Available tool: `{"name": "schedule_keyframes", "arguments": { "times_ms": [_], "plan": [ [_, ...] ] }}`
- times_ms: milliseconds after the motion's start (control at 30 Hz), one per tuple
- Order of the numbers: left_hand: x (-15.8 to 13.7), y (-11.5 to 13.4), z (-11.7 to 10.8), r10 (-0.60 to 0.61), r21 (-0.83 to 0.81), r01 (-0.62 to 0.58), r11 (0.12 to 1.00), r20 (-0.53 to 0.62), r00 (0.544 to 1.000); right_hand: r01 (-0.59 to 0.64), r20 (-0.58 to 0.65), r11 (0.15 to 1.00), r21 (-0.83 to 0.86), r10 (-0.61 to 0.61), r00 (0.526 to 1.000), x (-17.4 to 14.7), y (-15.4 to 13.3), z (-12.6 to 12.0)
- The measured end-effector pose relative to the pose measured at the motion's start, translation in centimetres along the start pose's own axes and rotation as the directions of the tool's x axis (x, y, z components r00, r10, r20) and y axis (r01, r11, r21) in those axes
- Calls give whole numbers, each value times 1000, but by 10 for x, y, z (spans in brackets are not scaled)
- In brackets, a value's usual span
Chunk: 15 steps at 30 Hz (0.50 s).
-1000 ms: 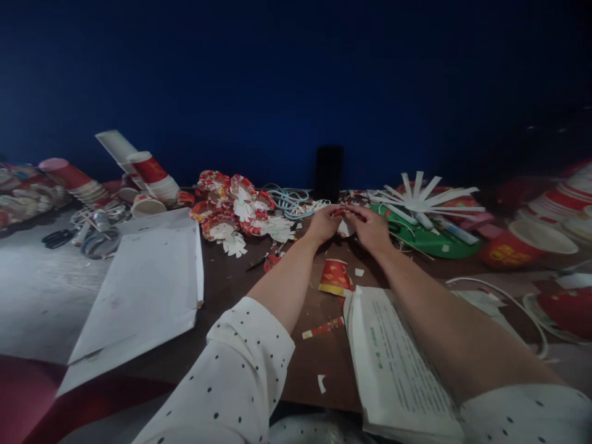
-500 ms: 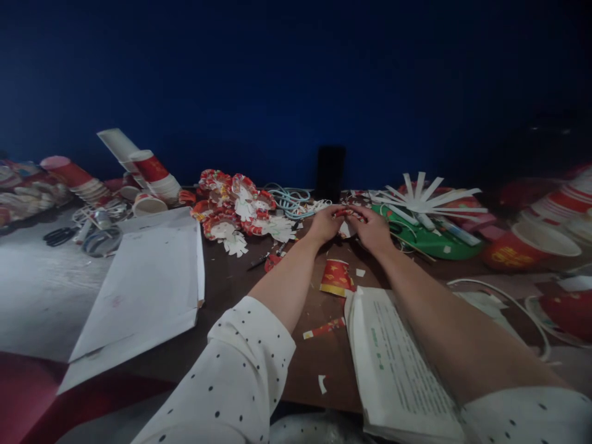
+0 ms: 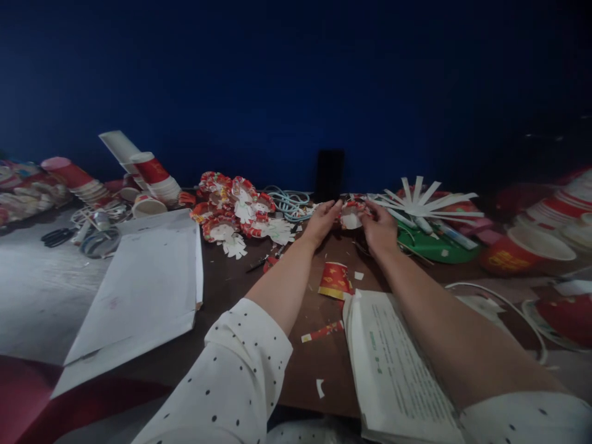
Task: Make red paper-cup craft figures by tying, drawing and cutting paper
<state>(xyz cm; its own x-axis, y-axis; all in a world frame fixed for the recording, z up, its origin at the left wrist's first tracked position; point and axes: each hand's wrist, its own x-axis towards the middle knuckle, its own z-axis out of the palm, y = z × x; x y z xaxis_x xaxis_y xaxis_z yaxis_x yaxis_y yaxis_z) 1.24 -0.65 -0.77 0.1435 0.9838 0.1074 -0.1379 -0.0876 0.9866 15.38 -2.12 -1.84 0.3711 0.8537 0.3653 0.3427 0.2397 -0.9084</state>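
Observation:
Between my hands, at the back of the brown table, is a red-and-white curled paper cutout (image 3: 351,220), which looks cut from a paper cup. My right hand (image 3: 381,230) grips its right side with the fingertips. On the other side, my left hand (image 3: 322,224) has its fingers stretched out near the cutout's left edge; whether they touch it is hard to see. A red cup piece with a gold band (image 3: 335,279) lies nearer me, with a red paper strip (image 3: 322,332) below it.
Several similar red-and-white cutouts (image 3: 235,209) are heaped left of my hands, beside a pale blue cord (image 3: 289,203). White strips (image 3: 423,200) fan out over a green sheet (image 3: 444,246) at right. A printed booklet (image 3: 398,364), a white board (image 3: 143,283) and a dark phone-like slab (image 3: 330,174) surround the area.
My hands have moved apart, and the cutout now shows open between them, its white part facing me. My left fingers have straightened. The view has shifted slightly.

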Motion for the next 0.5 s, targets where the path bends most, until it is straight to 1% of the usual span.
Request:
{"name": "schedule_keyframes", "arguments": {
  "times_ms": [67, 133, 200, 267, 367, 433, 500],
  "plan": [
    [-1, 1, 0, -83, -112, 88, 990, 48, 995, 4, -76, 1000, -20, -6, 997, 1, -1, -3],
    [-2, 2, 1, -140, -197, 156, 968, 96, 986, 7, -113, 999, -36, -11, 994, 0, -3, -4],
    [-5, 3, 3, -160, -206, 180, 962, 110, 981, 33, -126, 999, -43, -38, 991, -1, -5, -4],
    [-6, 2, 5, -156, -167, 174, 970, 116, 981, 74, -115, 996, -53, -80, 990, -3, -7, -3],
    [-5, -1, 7, -132, -105, 141, 984, 84, 988, 112, -75, 992, -63, -117, 990, -7, -9, 2],
    [-4, -3, 7, -113, -76, 114, 991, 18, 993, 94, -31, 994, -55, -96, 995, -9, -10, 5],
    [-2, -4, 6, -97, -64, 94, 994, -41, 994, 46, 26, 998, -41, -45, 999, -9, -9, 8]
  ]
}}
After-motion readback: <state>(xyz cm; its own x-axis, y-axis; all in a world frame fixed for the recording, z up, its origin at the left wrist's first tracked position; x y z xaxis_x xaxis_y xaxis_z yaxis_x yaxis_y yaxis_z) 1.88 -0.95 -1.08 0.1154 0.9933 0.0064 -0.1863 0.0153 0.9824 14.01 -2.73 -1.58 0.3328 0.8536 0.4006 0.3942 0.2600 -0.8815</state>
